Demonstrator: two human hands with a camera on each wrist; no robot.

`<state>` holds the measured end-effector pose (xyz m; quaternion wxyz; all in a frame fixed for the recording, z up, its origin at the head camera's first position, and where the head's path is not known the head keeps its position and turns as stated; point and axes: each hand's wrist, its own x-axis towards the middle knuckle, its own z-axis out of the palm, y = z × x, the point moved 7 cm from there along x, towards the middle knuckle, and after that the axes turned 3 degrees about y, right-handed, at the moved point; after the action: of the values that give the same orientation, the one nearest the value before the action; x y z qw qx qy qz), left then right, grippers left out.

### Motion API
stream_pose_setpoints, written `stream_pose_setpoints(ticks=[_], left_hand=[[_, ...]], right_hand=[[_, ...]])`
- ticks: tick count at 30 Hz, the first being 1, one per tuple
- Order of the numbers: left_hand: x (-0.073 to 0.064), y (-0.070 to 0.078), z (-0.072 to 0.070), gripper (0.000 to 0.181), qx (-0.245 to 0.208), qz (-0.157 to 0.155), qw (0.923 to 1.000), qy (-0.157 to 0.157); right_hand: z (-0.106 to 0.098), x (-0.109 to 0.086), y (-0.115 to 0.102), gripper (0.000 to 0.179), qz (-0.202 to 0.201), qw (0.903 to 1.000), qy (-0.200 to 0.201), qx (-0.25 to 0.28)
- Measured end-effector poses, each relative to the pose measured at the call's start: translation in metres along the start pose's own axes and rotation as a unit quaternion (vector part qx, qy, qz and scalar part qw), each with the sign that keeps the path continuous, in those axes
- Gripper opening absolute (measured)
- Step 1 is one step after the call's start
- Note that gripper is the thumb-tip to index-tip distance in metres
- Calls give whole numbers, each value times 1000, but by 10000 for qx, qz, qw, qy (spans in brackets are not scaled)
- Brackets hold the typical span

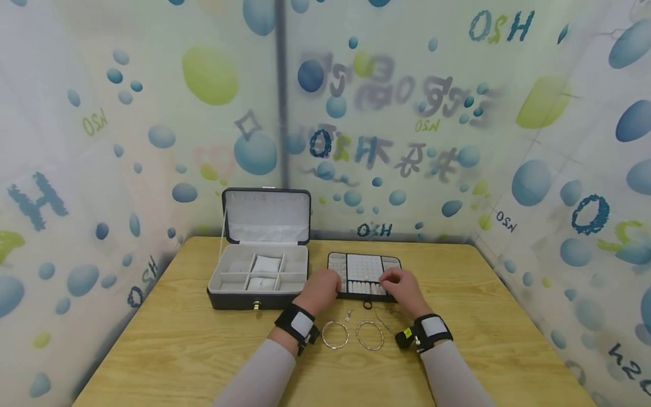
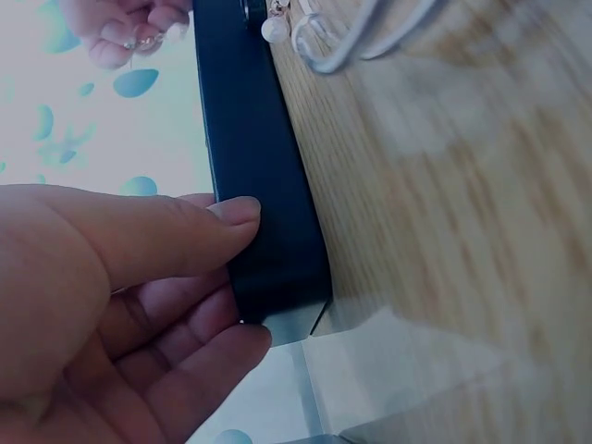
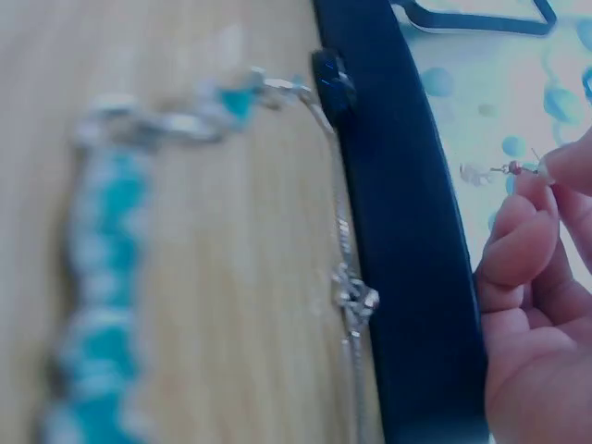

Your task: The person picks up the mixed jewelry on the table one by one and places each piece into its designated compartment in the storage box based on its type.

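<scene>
Just right of the head view's centre lies a shallow black-walled rectangular tray (image 1: 351, 295) with pale compartments. The left hand (image 1: 321, 290) grips its left end between thumb and fingers. At its right side, the right hand (image 1: 405, 287) pinches a small dangling earring with a pale bead (image 3: 477, 174). Left of centre stands an open black rectangular box (image 1: 231, 301).

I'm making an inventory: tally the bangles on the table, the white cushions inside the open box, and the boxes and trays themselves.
Bangles: 2
White cushions: 2
Open box: 1
Tray: 1
Total: 6
</scene>
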<state>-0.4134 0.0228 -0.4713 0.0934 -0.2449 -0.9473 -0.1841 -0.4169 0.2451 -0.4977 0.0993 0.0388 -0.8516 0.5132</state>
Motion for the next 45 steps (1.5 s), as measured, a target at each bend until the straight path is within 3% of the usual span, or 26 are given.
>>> stream_pose_setpoints(ticks=[8, 13, 22, 45], left_hand=[[0, -1, -1, 17, 17, 101, 9999, 46], [-1, 1, -1, 17, 15, 124, 9999, 66], [0, 2, -2, 18, -35, 109, 9999, 24], [-1, 1, 0, 17, 162, 93, 9998, 39]], right_hand=[[-7, 10, 7, 14, 519, 9958, 637, 392], [-12, 13, 8, 16, 594, 9933, 992, 22], [-8, 16, 3, 11, 268, 9908, 796, -1060], [-4, 19, -1, 15, 22, 9828, 486, -1779]])
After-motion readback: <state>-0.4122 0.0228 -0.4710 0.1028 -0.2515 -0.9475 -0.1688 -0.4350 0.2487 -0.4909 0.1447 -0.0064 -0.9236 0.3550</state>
